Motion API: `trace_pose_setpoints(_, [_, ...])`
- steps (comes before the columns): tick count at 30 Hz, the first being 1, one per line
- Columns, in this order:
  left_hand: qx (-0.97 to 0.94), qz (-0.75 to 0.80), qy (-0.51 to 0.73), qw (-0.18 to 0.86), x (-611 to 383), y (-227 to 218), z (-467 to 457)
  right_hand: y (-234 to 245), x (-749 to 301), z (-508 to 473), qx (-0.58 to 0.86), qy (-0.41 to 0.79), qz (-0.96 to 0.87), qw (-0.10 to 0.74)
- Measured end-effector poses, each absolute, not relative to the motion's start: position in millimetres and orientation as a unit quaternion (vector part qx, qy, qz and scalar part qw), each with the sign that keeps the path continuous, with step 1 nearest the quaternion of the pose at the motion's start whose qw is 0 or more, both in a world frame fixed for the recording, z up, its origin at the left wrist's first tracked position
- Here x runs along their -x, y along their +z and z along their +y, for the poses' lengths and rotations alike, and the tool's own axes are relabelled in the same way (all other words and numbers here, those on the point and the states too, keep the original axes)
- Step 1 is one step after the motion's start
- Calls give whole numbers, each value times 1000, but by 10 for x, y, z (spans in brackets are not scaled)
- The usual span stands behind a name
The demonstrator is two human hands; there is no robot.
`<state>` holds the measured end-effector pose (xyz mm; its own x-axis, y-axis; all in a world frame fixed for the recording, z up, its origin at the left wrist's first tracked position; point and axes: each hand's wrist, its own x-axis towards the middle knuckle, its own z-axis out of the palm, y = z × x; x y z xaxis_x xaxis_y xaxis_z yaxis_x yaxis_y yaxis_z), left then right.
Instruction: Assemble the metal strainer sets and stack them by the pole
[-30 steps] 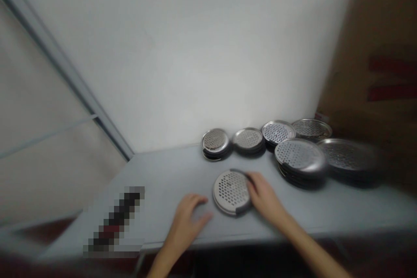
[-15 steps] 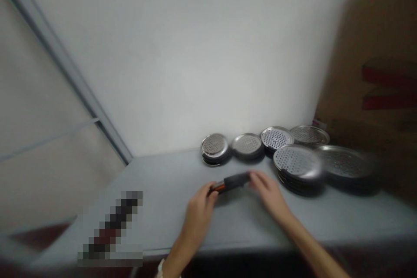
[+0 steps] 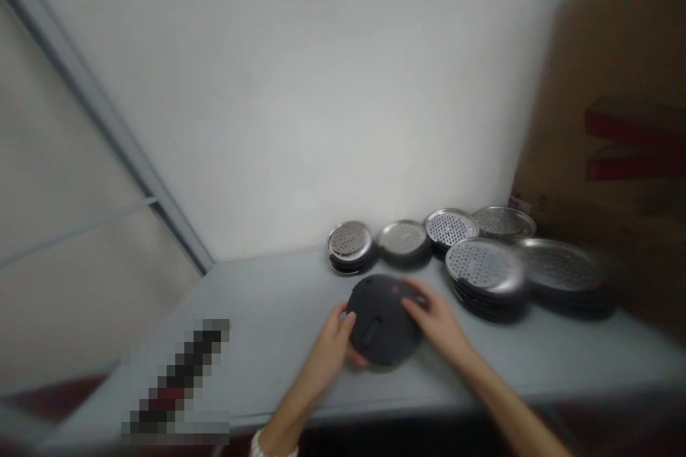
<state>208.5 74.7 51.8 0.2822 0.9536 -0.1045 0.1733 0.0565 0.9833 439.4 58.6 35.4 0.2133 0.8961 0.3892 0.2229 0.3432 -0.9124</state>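
Both my hands hold a round black disc (image 3: 386, 321) a little above the front part of the table, its dark flat face turned toward me. A small slot or catch shows on that face. My left hand (image 3: 335, 343) grips the left edge, thumb on the near face and fingers behind. My right hand (image 3: 436, 310) closes on the upper right edge. Behind and to the right lie round metal graters with black rims: a stacked grater (image 3: 350, 243), a paler grater (image 3: 404, 239) and a larger stack (image 3: 486, 271) nearest my right hand.
More round graters (image 3: 451, 227) stand along the wall, with another stack (image 3: 560, 271) at the far right. A large cardboard box (image 3: 611, 64) rises beside them. On the grey table (image 3: 257, 328), a pixelated dark object (image 3: 179, 378) lies at the left. A white wall (image 3: 348, 86) closes the back.
The disc was seen edge-on, with some metal and orange showing. It has turned so its black face is toward me. My right hand has shifted its hold onto the upper right edge.
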Motion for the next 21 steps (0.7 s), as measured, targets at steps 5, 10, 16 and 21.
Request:
trace_pose_setpoints(5, [-584,452,359,571,-2129,402,684,86,-4384,703,541,266,-554,574])
trace_pose_setpoints(10, [-601,471,364,534,-2140,242,635,-47,-4346,767,556,245,-579,543])
trace_pose_setpoints(16, [-674,485,318,458,-1830,399,608,-80,-4325,799,552,247,-578,548])
trace_pose_setpoints(21, [-771,521,262,257,-1429,745,587,-79,-4350,797,556,247,-561,561])
